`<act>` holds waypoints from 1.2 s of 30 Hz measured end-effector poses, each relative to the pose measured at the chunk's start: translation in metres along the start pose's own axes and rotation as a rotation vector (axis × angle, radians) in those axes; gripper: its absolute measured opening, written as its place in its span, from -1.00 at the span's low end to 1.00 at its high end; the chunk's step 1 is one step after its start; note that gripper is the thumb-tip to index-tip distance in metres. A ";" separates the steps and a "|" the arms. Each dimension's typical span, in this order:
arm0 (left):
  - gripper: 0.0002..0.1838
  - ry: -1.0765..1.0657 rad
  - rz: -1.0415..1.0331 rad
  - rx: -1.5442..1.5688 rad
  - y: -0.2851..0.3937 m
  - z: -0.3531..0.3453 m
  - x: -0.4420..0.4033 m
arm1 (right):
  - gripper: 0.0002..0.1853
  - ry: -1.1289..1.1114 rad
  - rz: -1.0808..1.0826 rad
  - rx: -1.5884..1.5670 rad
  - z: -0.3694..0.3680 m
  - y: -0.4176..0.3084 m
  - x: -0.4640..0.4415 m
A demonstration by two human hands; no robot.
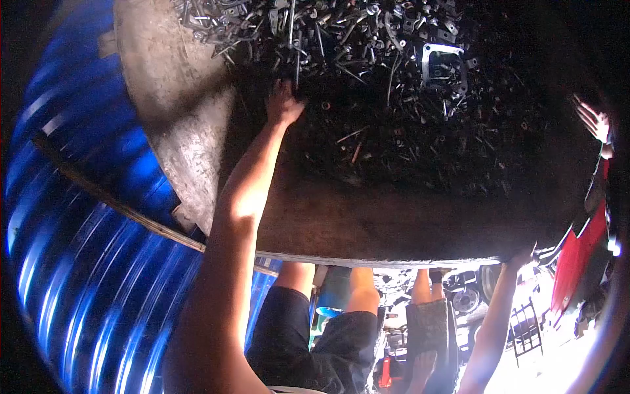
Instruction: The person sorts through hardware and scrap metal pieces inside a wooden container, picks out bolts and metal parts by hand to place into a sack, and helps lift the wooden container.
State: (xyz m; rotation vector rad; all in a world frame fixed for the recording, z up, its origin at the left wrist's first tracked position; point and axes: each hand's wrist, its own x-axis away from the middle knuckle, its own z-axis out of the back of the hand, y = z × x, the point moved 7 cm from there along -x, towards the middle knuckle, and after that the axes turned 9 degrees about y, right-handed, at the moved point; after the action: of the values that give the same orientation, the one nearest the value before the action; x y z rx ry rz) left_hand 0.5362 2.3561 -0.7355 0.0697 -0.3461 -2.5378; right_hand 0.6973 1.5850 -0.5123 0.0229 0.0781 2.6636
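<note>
My left hand [283,106] reaches far across the dark tabletop to the near edge of a heap of loose metal parts [354,39]. Its fingers look stretched out with the thumb apart, and I make out nothing held in them. Just beyond the fingertips stands a long thin metal rod [296,62]; whether they touch it is unclear. At the table's front edge, on the right, is my right hand [522,255], small and washed out by glare, so its fingers cannot be read. Bolts, nuts and small brackets make up much of the heap.
A pale squarish metal frame [443,50] lies on the heap. Blue corrugated sheet [85,289] borders the left side, with a wooden strip [125,207] across it. Another person's hand [594,121] shows at far right. Below the edge are legs, machine parts and a red object [386,371].
</note>
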 end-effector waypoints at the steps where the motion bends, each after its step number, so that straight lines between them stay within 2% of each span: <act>1: -0.22 -0.022 -0.029 0.013 0.003 -0.002 -0.002 | -0.45 0.000 0.008 0.007 -0.001 -0.001 0.000; 4: -0.26 -0.277 0.127 0.162 0.004 -0.023 -0.020 | -0.45 0.000 0.022 0.021 -0.003 -0.004 0.000; 7: -0.46 -0.264 0.164 0.032 0.016 -0.017 -0.025 | -0.45 0.001 0.043 0.033 -0.003 -0.006 -0.001; 10: -0.63 -0.202 0.153 0.053 0.025 -0.009 -0.021 | -0.45 0.000 0.062 0.046 -0.003 -0.008 -0.001; 11: -0.63 -0.188 0.181 0.005 0.028 -0.008 -0.019 | -0.45 0.001 0.064 0.050 -0.003 -0.008 0.000; 13: -0.64 -0.153 0.237 -0.086 0.037 -0.002 -0.019 | -0.45 0.000 0.079 0.064 -0.003 -0.009 -0.002; 16: -0.62 -0.126 0.226 0.002 0.031 -0.015 -0.014 | -0.45 0.001 0.106 0.079 -0.004 -0.013 -0.001; 19: -0.54 -0.083 0.145 -0.011 0.020 -0.032 -0.014 | -0.45 0.005 0.137 0.097 -0.006 -0.019 -0.002; 22: -0.44 -0.229 0.006 -0.101 0.018 -0.031 -0.022 | -0.45 0.010 0.172 0.126 -0.004 -0.022 -0.003; 25: -0.31 -0.378 0.131 0.024 0.036 -0.007 -0.015 | -0.45 0.009 0.199 0.150 -0.003 -0.023 -0.001; 28: -0.22 -0.288 0.052 -0.021 0.036 -0.008 -0.014 | -0.45 0.002 0.221 0.173 -0.007 -0.027 0.001; 31: -0.09 -0.530 0.175 0.064 0.029 -0.024 -0.014 | -0.44 0.000 0.254 0.201 -0.011 -0.033 0.001; 34: -0.27 -0.432 0.151 0.026 0.042 -0.011 -0.015 | -0.44 -0.007 0.302 0.242 -0.015 -0.038 0.005; 36: -0.43 -0.570 0.244 0.094 0.042 0.001 0.002 | -0.44 -0.019 0.332 0.280 -0.020 -0.044 0.006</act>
State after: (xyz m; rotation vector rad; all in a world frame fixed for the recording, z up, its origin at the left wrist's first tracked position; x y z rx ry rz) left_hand 0.5572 2.3217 -0.7232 -0.6319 -0.6483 -2.2554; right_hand 0.7118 1.6252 -0.5348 0.1643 0.4787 2.9594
